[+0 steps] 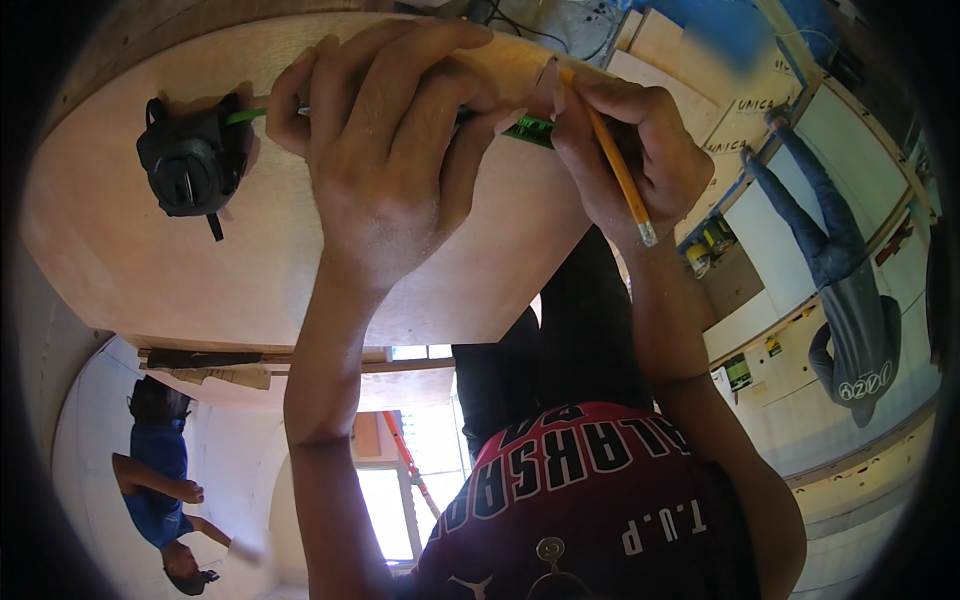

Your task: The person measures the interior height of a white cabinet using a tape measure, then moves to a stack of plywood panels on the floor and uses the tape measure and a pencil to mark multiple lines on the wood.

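Observation:
A black tape measure (190,168) lies at the left on a pale wooden board, its green blade (530,129) drawn out to the right. My left hand (385,150) is closed over the blade with bent fingers, hiding much of it against the board. In my right hand (640,150) a yellow pencil (612,160) is pinched between thumb and fingers, its eraser end towards me. The pencil's tip is by the board's far right edge, close to the blade's end; whether it touches the wood I cannot tell.
The wooden board (250,270) spreads under both hands, with an angled near edge. At the right a person in grey (855,310) stands near pale panels (760,110). Another person in blue (165,460) is at the lower left. Dark cables (530,32) lie beyond the board.

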### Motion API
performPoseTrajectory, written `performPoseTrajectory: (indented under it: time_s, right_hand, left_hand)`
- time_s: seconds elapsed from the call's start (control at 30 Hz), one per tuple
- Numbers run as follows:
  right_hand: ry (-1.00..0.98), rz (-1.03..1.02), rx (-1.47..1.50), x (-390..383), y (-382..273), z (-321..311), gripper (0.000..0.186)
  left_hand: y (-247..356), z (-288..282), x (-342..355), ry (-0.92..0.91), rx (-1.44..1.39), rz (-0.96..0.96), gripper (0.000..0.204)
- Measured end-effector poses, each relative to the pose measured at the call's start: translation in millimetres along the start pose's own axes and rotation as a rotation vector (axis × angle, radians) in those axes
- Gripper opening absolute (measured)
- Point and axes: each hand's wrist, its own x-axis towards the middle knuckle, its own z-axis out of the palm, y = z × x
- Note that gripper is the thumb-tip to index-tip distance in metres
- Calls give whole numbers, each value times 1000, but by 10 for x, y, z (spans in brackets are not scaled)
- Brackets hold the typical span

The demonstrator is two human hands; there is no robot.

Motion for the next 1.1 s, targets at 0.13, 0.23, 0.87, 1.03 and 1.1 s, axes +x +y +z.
performPoseTrajectory:
  time_s: [0.13,0.23,0.87,1.03,1.1]
  right_hand:
    - [-13,-10,-14,61,-13,-21,22]
    - [-15,-14,-15,88,13,-46,22]
    - [13,14,-1,-7,-17,-44,22]
    - [127,163,235,-256,32,90,21]
    - [274,280,398,-328,-38,83,21]
  left_hand:
    - [4,-10,39,-10,3,-7,19]
    - [-11,-9,80,6,8,18,20]
    - [81,-30,-9,23,-9,0,17]
    - [-178,188,-264,107,-114,11,15]
    - [-166,111,-338,42,-58,12,16]
